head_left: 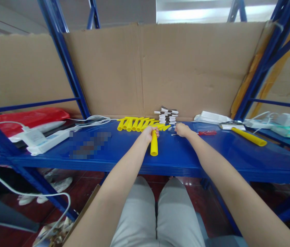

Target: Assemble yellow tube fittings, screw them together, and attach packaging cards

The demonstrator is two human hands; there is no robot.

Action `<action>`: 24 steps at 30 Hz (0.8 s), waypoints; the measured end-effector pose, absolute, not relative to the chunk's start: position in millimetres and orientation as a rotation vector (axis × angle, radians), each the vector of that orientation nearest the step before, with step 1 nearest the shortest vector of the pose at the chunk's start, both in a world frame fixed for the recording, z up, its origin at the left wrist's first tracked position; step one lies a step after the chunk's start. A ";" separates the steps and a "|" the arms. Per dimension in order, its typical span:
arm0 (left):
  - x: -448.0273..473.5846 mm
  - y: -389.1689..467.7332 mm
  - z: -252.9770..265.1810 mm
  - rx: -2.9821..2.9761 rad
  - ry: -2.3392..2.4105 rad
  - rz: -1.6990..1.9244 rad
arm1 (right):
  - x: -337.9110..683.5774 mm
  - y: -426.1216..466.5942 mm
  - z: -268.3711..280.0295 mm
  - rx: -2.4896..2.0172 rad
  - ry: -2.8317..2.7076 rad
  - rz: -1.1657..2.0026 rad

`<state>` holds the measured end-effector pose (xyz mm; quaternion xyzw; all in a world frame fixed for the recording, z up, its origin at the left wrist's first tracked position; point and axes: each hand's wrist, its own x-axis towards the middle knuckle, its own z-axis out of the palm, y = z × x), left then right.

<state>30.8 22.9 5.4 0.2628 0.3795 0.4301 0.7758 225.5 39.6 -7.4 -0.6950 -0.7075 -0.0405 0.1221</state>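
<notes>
Cardboard wall [104, 68]: bars the back, behind the yellow tube row [129, 125] and packet stack [167, 118].
Open lane: bare blue surface [177, 154] between the left hand [150, 133]'s yellow tube [154, 146] and the right forearm [213, 154].
Left side: power strip [48, 142] and cables [97, 120] obstruct.
Right side: red screwdriver [208, 133] near the right hand [182, 130], loose yellow tube [250, 137] farther out.

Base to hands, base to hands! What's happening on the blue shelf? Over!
Left hand gripping yellow handle. Right hand beside small metal bits, grip unclear. Red screwdriver near right wrist, not blocking handle. Over.
</notes>
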 end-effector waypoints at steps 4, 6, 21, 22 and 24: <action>33.1 23.2 3.0 0.578 0.797 0.907 | 226.0 45.1 -6.3 -1.839 -1.942 0.064; 35.5 22.5 2.3 0.589 0.799 0.896 | 224.1 47.0 -3.4 -1.678 -1.877 0.158; 44.7 17.6 1.5 0.657 0.784 0.822 | 193.6 41.5 -8.2 -1.200 -1.752 0.606; 44.7 17.1 1.9 0.658 0.782 0.822 | 194.1 42.1 -9.2 -1.207 -1.759 0.617; 44.7 16.1 2.6 0.657 0.778 0.825 | 195.2 43.6 -11.0 -1.217 -1.772 0.623</action>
